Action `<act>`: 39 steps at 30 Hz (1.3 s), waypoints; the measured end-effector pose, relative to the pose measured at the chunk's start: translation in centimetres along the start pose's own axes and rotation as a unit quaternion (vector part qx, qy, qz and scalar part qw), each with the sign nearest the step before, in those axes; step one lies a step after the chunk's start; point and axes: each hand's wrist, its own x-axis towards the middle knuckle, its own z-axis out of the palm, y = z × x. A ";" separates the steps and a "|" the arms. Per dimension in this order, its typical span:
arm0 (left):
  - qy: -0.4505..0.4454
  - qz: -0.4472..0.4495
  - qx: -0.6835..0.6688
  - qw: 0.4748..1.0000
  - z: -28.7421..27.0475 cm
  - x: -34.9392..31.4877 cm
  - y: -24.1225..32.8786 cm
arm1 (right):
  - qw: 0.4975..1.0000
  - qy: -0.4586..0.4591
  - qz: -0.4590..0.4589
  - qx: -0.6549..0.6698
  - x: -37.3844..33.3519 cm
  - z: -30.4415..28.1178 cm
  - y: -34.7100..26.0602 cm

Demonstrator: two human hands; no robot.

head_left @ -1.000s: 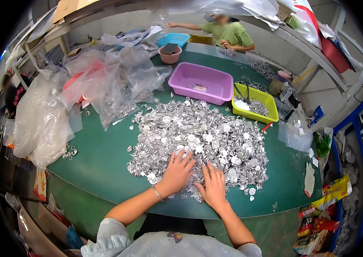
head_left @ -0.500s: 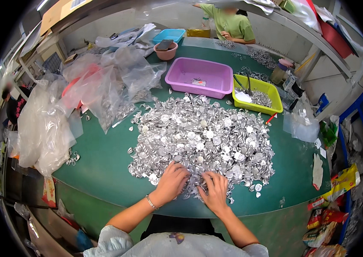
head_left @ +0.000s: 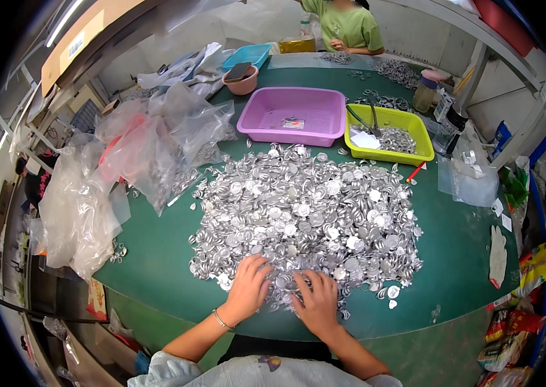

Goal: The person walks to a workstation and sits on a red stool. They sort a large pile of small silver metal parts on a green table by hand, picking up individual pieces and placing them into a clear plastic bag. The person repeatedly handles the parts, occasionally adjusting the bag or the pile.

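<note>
A broad heap of small silvery metal pieces (head_left: 305, 213), many of them round and flat and others curved, covers the middle of the green table. My left hand (head_left: 248, 287), with a bracelet at its wrist, rests on the heap's near edge with its fingers stretched over the pieces. Across a narrow gap, my right hand (head_left: 318, 300) touches the same edge, its fingers spread and thumb apart. Loose pieces lie between the two hands; neither hand visibly grips one, though the fingertips are partly sunk among them.
Beyond the heap stand a purple basket (head_left: 292, 133) and a yellow-green basket (head_left: 408, 155) with pliers-like tools and metal pieces. Clear plastic bags (head_left: 79, 213) crowd the left side. A red pen (head_left: 416, 171) and white glove (head_left: 497, 255) lie right. A person (head_left: 350, 29) in green sits opposite.
My hands have shifted slightly left and spread their fingers a little over the pieces. The whole view has tilted slightly.
</note>
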 end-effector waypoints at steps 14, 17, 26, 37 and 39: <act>-0.040 -0.022 0.066 0.997 0.3 0.0 0.8 | 0.993 0.081 0.057 0.067 -0.6 -0.5 0.5; -0.031 -0.010 0.063 0.997 0.5 0.2 0.5 | 0.990 0.113 0.068 0.054 -0.2 -0.4 0.6; -0.016 0.005 0.069 0.997 0.7 -0.1 0.1 | 0.984 0.157 0.075 0.027 0.0 0.7 0.3; -0.078 0.083 0.043 0.993 0.5 -0.1 -0.9 | 0.979 0.186 0.078 -0.005 -0.5 1.5 0.7; -0.093 0.102 0.048 0.989 0.4 -0.1 -1.1 | 0.978 0.193 0.084 -0.013 -0.8 1.8 0.9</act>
